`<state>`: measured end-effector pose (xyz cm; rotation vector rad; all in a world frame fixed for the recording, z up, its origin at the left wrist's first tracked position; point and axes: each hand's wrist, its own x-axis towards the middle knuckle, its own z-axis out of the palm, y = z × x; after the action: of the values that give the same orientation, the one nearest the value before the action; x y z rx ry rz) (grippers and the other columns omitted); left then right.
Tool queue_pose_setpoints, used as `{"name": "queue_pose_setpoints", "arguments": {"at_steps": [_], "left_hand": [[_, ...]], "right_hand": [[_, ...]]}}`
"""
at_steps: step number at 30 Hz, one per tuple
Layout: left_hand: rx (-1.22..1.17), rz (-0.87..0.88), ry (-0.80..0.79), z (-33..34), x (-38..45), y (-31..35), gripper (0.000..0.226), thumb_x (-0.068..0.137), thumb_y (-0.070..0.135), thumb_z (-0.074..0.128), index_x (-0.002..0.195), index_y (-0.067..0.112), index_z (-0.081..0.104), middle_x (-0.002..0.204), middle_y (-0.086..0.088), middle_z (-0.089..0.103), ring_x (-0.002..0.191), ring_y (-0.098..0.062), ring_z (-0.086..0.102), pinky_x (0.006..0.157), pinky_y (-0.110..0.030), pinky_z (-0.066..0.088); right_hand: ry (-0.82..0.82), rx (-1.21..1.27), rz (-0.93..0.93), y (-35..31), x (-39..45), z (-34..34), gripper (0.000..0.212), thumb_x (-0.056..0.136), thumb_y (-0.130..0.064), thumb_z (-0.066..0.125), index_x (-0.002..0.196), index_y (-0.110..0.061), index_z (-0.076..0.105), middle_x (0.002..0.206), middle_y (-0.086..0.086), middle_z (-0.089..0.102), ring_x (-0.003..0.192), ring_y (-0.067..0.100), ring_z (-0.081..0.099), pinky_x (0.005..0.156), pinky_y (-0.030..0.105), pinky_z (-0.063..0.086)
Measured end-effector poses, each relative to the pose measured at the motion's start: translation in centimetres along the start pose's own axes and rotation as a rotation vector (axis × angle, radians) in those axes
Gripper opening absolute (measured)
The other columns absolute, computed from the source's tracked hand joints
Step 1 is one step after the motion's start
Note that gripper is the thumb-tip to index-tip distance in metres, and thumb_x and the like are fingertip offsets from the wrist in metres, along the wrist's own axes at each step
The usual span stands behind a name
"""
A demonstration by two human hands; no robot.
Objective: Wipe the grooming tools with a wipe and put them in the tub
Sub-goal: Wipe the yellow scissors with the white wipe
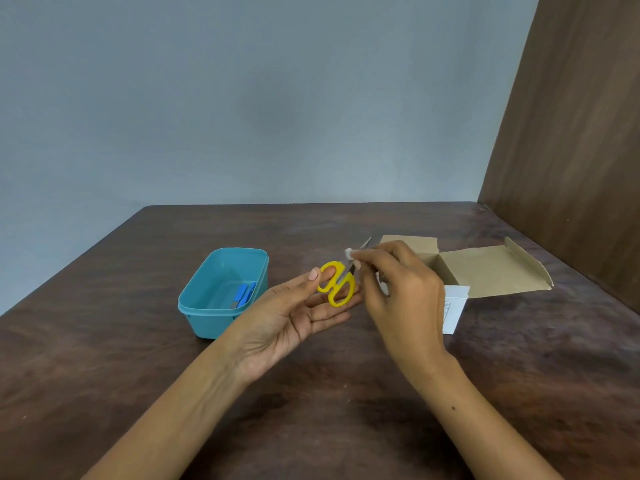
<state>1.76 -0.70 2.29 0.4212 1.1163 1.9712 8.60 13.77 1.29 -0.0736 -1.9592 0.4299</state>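
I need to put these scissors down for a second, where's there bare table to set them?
Bare table lies left of the blue tub, and a wide strip runs near you below both forearms. The far stretch behind the tub is free too. It is crowded on the right, where the open cardboard box and a white paper sit beside the right hand.

Yellow-handled scissors [337,284] aloft — wipe [349,253] on blades

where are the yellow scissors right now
In the head view, the yellow-handled scissors sit near centre, held in the left hand, between the teal plastic tub and the open cardboard box.
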Motion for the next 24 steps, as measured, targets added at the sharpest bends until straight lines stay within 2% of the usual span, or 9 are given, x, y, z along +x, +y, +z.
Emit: {"name": "queue_pose_setpoints", "arguments": {"at_steps": [8,12,18,21,24], "left_hand": [[0.045,0.017,-0.007,0.0,0.0,0.2,0.034,0.087,0.019,0.050,0.112,0.001,0.065,0.116,-0.027,0.064,0.109,-0.036,0.063,0.095,-0.043,0.049],[0.044,0.007,-0.036,-0.2,-0.1,0.1,0.037,0.086,0.020,0.053,0.115,-0.001,0.064,0.119,-0.028,0.062,0.113,-0.037,0.061,0.098,-0.045,0.046],[0.066,0.009,-0.027,-0.2,-0.1,0.1,0.033,0.086,0.018,0.052,0.110,0.000,0.067,0.116,-0.027,0.064,0.109,-0.037,0.063,0.095,-0.043,0.049],[0.070,0.008,-0.043,-0.2,-0.1,0.1,0.036,0.088,0.018,0.051,0.115,-0.001,0.063,0.119,-0.028,0.062,0.113,-0.038,0.061,0.098,-0.045,0.047],[0.076,0.009,-0.052,-0.3,0.0,0.1,0.036,0.087,0.019,0.052,0.115,0.000,0.064,0.120,-0.028,0.062,0.113,-0.038,0.060,0.098,-0.046,0.046]], "right_hand": [[0.077,-0.026,0.093,-0.5,0.4,0.1,0.013,0.085,-0.016,0.062,0.092,-0.014,0.074,0.086,0.001,0.067,0.065,0.012,0.059,0.054,0.020,0.041],[0.127,-0.017,0.123,0.3,0.9,-0.1,0.012,0.086,-0.013,0.063,0.093,-0.017,0.072,0.086,0.001,0.066,0.061,0.011,0.056,0.053,0.024,0.040],[0.023,-0.009,0.044,0.1,0.0,0.1,0.018,0.084,-0.012,0.060,0.096,-0.014,0.073,0.088,0.001,0.066,0.068,0.014,0.061,0.053,0.027,0.048],[0.064,-0.003,0.075,0.5,0.6,-0.2,0.016,0.084,-0.013,0.062,0.095,-0.014,0.074,0.088,0.002,0.068,0.066,0.011,0.060,0.057,0.020,0.045],[0.098,0.058,0.122,1.2,0.9,-0.2,0.015,0.085,-0.009,0.063,0.094,-0.015,0.074,0.087,0.002,0.069,0.064,0.006,0.057,0.058,0.023,0.046]]}}
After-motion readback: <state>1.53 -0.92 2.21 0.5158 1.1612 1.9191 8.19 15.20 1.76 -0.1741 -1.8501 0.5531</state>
